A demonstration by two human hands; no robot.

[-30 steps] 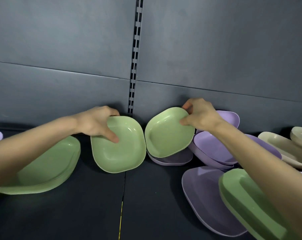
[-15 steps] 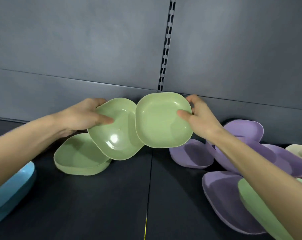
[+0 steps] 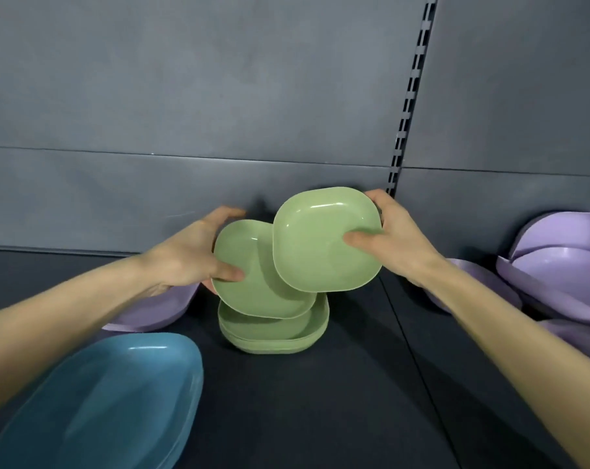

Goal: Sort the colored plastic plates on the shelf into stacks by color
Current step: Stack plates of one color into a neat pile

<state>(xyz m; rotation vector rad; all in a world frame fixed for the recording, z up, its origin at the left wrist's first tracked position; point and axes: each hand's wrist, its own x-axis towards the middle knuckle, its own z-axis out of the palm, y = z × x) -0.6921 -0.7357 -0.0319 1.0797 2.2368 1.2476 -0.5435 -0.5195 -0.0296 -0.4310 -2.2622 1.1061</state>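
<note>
Your left hand [image 3: 185,258] clamped its fingers on the left rim of a pale green, rounded-square plastic plate [image 3: 253,282], thumb pressed on the inner face. Your right hand [image 3: 391,245] gripped the right rim of a second green plastic plate [image 3: 320,238] the same way, tilted toward you and overlapping the first plate's upper right edge. Both plates hung above a low stack of green plates [image 3: 280,336] resting on the dark shelf [image 3: 320,401], close to the grey back panel [image 3: 185,113]. A stack of blue plastic plates [image 3: 100,401] filled the near left corner, with a lilac plate [image 3: 158,316] lying behind it under your left forearm. More lilac plates [image 3: 557,262] were heaped at the right edge, well apart from the green stack. Bare shelf lay open in front of the green stack and between it and the right heap. A slotted upright [image 3: 411,89] ran down the panel behind your right hand.
</note>
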